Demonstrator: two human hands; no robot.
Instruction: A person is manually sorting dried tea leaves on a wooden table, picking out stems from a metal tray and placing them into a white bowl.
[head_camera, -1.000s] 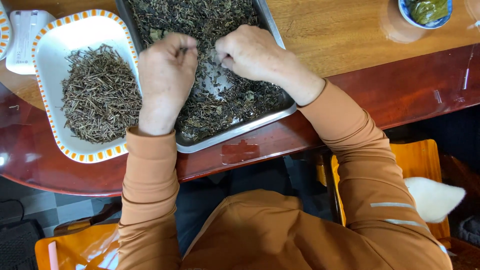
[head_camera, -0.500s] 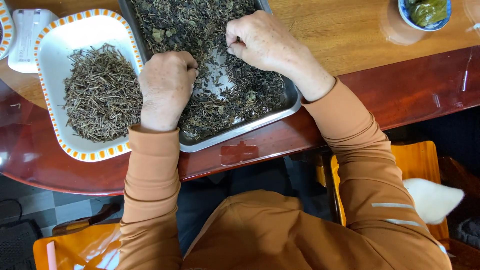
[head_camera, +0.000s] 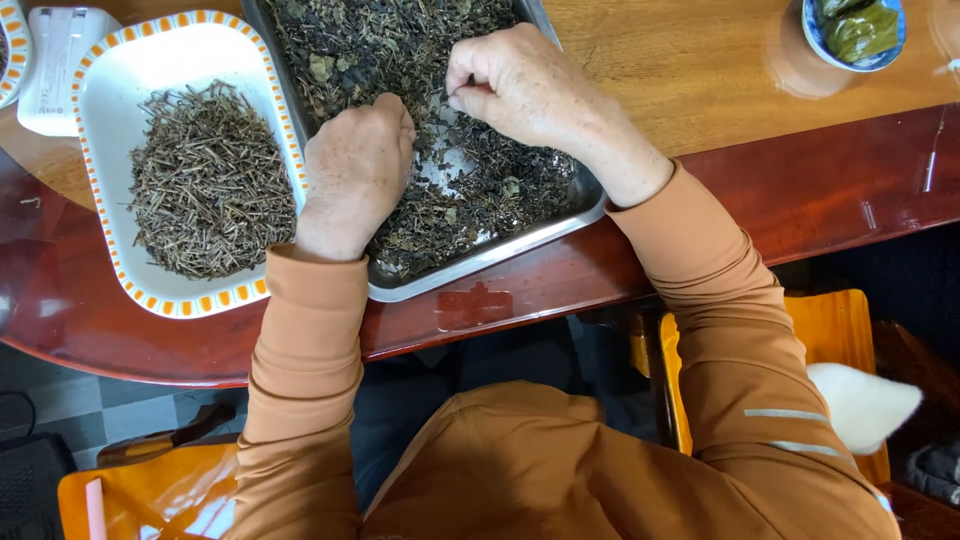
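A metal tray (head_camera: 520, 240) on the wooden table holds a layer of dark dried leaves (head_camera: 380, 45) with bare patches in the middle. My left hand (head_camera: 355, 170) rests curled on the leaves at the tray's left side, fingers closed; what is inside them is hidden. My right hand (head_camera: 520, 80) hovers over the tray's centre with thumb and fingers pinched together on a bit of leaf material. To the left stands a white dish with an orange-patterned rim (head_camera: 110, 50), filled with a pile of thin dried stems (head_camera: 205, 180).
A small blue-rimmed bowl of green matter (head_camera: 852, 28) sits at the far right of the table. A white boxy object (head_camera: 55, 70) lies at the top left. The table's dark red edge (head_camera: 600, 270) runs below the tray. An orange chair (head_camera: 840, 330) is at my right.
My left hand slid down and right onto the leaves and closed into a fist. My right hand moved slightly further up the tray, still pinching. The view shifted a little.
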